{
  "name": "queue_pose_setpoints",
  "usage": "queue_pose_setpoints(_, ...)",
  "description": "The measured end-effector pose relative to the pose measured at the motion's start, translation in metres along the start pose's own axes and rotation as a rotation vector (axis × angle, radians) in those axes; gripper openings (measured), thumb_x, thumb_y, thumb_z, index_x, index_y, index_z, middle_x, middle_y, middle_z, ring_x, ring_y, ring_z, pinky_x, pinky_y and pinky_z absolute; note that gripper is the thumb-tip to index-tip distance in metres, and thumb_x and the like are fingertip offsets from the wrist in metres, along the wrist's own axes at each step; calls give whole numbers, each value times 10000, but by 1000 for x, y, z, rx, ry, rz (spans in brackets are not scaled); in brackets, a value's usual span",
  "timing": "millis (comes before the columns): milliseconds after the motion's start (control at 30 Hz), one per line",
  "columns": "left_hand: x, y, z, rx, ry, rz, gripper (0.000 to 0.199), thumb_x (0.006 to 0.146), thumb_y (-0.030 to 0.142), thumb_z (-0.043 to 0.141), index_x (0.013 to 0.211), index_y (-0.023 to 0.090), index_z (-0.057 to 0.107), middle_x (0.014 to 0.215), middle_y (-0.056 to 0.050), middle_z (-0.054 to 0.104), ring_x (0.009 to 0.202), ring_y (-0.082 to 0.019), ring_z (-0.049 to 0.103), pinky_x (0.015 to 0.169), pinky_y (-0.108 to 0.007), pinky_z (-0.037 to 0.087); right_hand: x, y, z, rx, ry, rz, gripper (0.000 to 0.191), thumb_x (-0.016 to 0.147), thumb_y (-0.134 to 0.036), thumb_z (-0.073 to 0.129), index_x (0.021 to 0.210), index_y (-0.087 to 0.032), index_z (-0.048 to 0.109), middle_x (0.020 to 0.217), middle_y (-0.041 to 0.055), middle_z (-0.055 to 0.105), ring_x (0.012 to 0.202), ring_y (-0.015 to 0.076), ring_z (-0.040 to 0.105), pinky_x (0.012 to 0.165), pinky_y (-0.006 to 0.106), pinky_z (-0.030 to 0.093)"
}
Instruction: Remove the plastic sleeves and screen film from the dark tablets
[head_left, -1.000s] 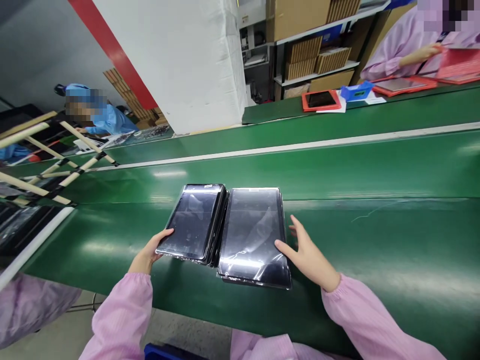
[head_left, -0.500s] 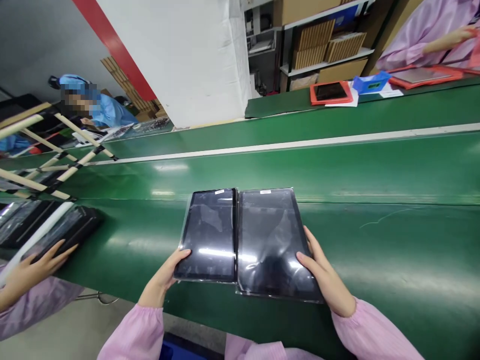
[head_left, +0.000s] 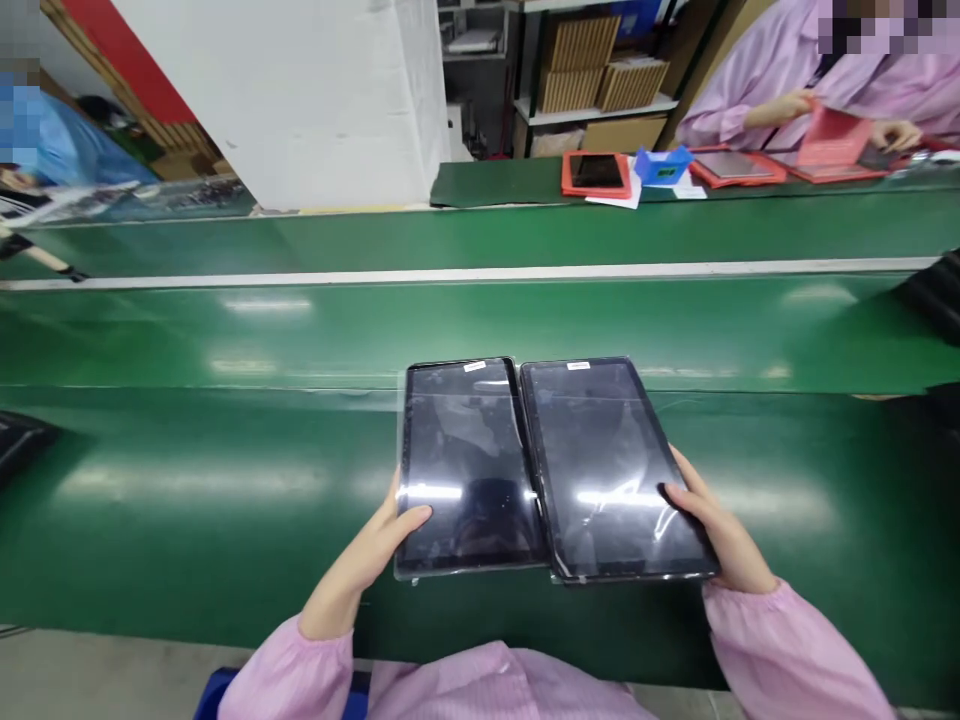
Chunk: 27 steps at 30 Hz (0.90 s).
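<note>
Two black tablets in clear film lie side by side between my hands, above the green work surface. My left hand [head_left: 382, 540] grips the left tablet [head_left: 469, 460] by its lower left edge, thumb on top of the screen and the other fingers hidden beneath. On the other side, my right hand [head_left: 716, 525] holds the right tablet [head_left: 611, 470] by its right edge, its thumb resting on the glass. Each screen bears a small white label near its top edge. The tablets' inner edges touch or nearly touch.
Green work surface [head_left: 210, 520] stretches to both sides. Black items lie at its far left [head_left: 19, 440] and right edges [head_left: 937, 300]. Across the bench, a person in pink handles a red-cased tablet near a blue box [head_left: 664, 167]. A white pillar [head_left: 345, 100] stands behind.
The view has swung right, so the neighbouring hand and rack on the left have mostly left the picture. Both tablets stay in my hands, now angled slightly apart at the top.
</note>
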<state>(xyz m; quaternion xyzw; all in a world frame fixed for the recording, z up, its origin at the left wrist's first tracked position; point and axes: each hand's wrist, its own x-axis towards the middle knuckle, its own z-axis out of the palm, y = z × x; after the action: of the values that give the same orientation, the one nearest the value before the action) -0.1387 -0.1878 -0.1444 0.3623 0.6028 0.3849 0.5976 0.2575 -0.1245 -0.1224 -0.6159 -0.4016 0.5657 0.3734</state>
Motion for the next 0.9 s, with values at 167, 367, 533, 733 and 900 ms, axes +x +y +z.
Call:
queue_pose_setpoints(167,29,47,-55,387,-72,-14,717,711,551,817,1363,315,633,1501,-29,550,1453,-364,419,1243,-476,281,1,16,-16,66,-79,-1,622,923,-498,579,1514,-367,434,1589,-19,465,1449,311,449,1157,451,457)
queue_pose_setpoints(367,128,78,-49,16,220,263,603,900,598,556,1403,266,566,1470,-83,578,1384,-284,515,1184,-460,379,73,1,-6,72,-107,-278,759,883,-533,592,1566,-333,329,1563,46,497,1443,304,463,1183,487,397)
queue_pose_setpoints(533,173,58,-6,-229,209,429,461,910,644,501,1001,230,684,1171,-74,726,1119,-237,680,1036,-385,517,129,-21,14,9,-57,-404,809,745,-570,663,1475,-289,456,1556,44,499,1467,319,419,1190,441,377)
queue_pose_setpoints(733,178,61,1,-230,228,432,226,883,393,500,768,226,600,991,-32,747,982,-196,695,951,-322,527,139,-18,13,-36,-42,-363,709,749,-605,559,1385,-293,539,1472,21,583,1416,354,477,1119,459,453)
queue_pose_setpoints(900,184,58,-4,-84,224,459,243,865,378,468,723,224,592,957,-35,745,1016,-207,678,1016,-342,484,144,-12,11,-13,-39,-332,730,756,-588,529,1430,-312,493,1487,14,571,1411,355,487,1109,486,458)
